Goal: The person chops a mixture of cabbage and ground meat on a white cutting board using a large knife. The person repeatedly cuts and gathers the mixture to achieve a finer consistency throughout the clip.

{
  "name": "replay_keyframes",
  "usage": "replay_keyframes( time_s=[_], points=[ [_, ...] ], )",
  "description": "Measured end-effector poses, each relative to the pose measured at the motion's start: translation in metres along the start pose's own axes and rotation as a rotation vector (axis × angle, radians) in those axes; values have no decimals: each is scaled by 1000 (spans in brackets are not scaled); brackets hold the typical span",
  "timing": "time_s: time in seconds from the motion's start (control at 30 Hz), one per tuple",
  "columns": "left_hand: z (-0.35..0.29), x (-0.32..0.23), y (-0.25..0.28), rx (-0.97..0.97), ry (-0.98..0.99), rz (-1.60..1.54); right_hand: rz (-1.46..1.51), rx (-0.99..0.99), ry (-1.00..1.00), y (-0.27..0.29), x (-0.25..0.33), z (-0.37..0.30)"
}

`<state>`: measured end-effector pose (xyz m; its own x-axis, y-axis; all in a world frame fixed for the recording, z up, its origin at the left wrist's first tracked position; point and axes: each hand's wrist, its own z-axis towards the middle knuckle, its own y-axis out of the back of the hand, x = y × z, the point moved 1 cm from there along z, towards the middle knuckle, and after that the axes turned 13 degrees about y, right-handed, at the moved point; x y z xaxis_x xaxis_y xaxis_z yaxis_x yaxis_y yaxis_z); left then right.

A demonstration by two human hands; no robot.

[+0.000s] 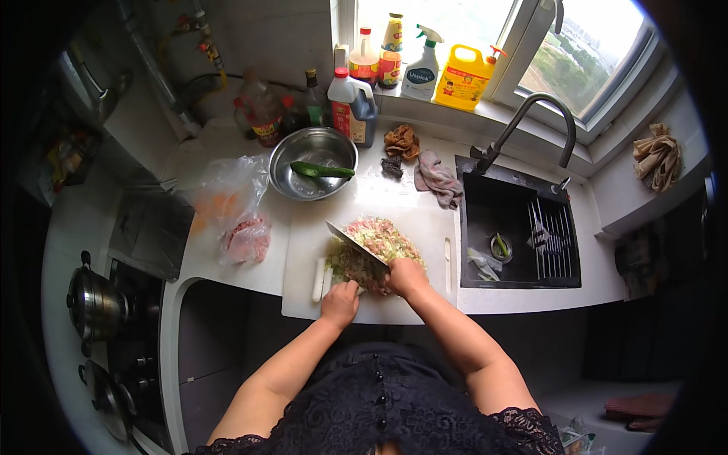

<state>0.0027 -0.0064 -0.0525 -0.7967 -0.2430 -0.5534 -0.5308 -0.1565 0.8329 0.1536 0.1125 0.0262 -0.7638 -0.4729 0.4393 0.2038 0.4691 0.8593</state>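
My right hand [406,277] is wrapped round the handle of a cleaver [355,246], whose broad blade slants up to the left across a chopped heap. That heap [387,236] mixes pale green shreds with pink bits like minced meat, spread over a white cutting board [434,227]. At the heap's near edge my left hand [340,305] rests on the board with curled fingers; whatever is under its fingertips is too hidden to name. White stalks [318,280], like scallion, lie left of the heap, just beyond my left hand.
Behind the board stands a steel bowl [277,179] holding a cucumber [322,171]. Plastic bags [246,239], one with pink meat, lie left. A cloth [438,179] lies near the black sink [485,205] and its faucet [569,129]. Bottles [353,114] line the back; pots [97,299] sit far left.
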Motion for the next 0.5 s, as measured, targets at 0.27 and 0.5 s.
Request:
replay_keyframes(
  time_s=[0.27, 0.5],
  points=[
    [-2, -1, 3, -4, 20, -15, 18, -53, -50, -3, -15, 3],
    [-3, 0, 2, -14, 20, 3, 37, -120, -63, 1, -24, -2]
  ],
)
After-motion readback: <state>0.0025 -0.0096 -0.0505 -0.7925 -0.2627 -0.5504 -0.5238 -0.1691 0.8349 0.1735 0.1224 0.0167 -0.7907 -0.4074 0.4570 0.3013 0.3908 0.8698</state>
